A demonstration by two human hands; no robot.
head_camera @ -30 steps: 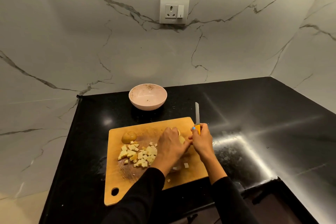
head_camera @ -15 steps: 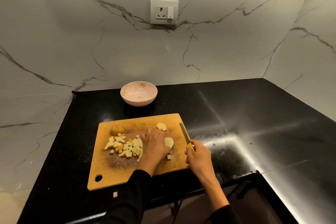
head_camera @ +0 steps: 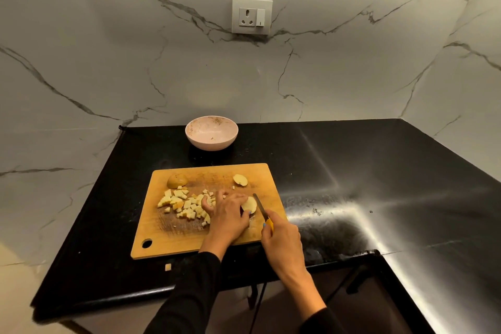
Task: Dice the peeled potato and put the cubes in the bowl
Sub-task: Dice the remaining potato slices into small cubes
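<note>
One black countertop point(head_camera: 352, 171) is seen, and on it one wooden cutting board point(head_camera: 206, 241) with a single hanging hole at its near left corner; one pink bowl point(head_camera: 211, 132) stands beyond the board, apart from it, and no cubes can be seen in it. On the board three larger potato pieces are counted: a rounded end piece point(head_camera: 177, 180) at the far left, a flat slice point(head_camera: 240, 180) at the far right, and the slice being worked point(head_camera: 250, 205) near the middle. That slice is pressed flat by the left hand point(head_camera: 226, 214), whose fingers are spread over it and over the edge of the cube pile point(head_camera: 184, 205); the cubes are too many and too crowded for an exact count. One knife point(head_camera: 261, 210) is gripped at its yellow handle by the right hand point(head_camera: 282, 241), the blade lying just beside the slice. One stray cube point(head_camera: 168, 267) lies off the board on the counter. The potato is judged firm, light and wet, so likely slippery; the slice would best be held flat side down with fingertips tucked back from the blade, and the cubes gathered by scooping.
</note>
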